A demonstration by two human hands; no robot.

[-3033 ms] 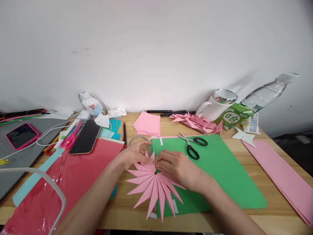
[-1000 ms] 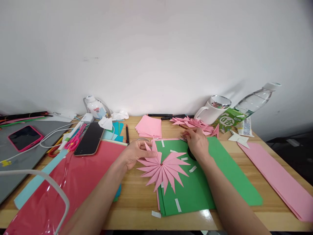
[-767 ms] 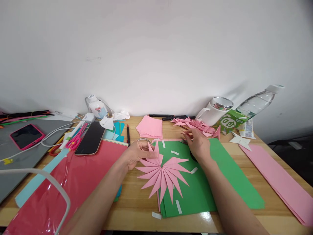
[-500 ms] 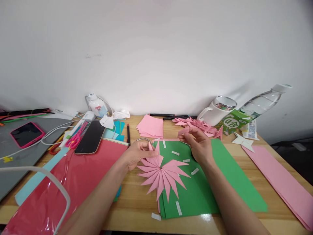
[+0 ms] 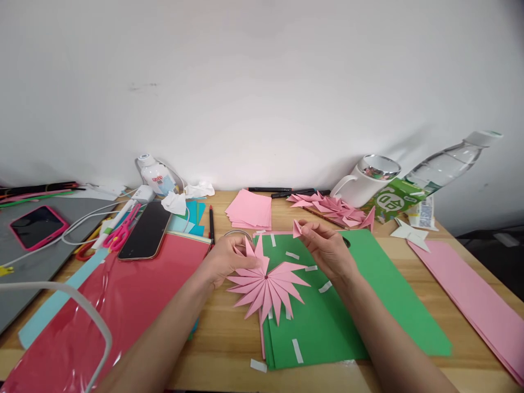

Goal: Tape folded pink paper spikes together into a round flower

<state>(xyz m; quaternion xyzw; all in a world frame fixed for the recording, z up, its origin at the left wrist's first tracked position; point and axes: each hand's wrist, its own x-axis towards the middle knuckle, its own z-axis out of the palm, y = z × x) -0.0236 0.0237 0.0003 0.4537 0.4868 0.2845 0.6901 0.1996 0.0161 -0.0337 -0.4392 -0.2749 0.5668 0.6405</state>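
Observation:
My left hand [image 5: 231, 257] pinches the upper left of a pink paper pinwheel flower [image 5: 270, 289] made of many pointed folded pieces around a small centre hole. A gap shows in the ring at its upper right. Between the thumb and fingers of my right hand [image 5: 327, 245] is a small folded pink paper piece [image 5: 297, 229], held up apart from the flower. Below both hands lies a stack of green paper [image 5: 327, 333] with several short white strips [image 5: 297, 351] on it. More folded pink pieces [image 5: 333, 207] are heaped behind my right hand.
Pink square sheets [image 5: 249, 209] lie at the back, near black pens [image 5: 270, 189]. On the right stand a white mug [image 5: 360, 183], a green box [image 5: 395, 199] and a tilted water bottle [image 5: 450, 164]. To the left are a phone [image 5: 145, 232], pink scissors [image 5: 120, 232] and a red sheet pack [image 5: 135, 295].
My right hand has turned the small folded piece so its point faces up, and lowered it slightly. My left hand still holds the flower. The view has shifted a little.

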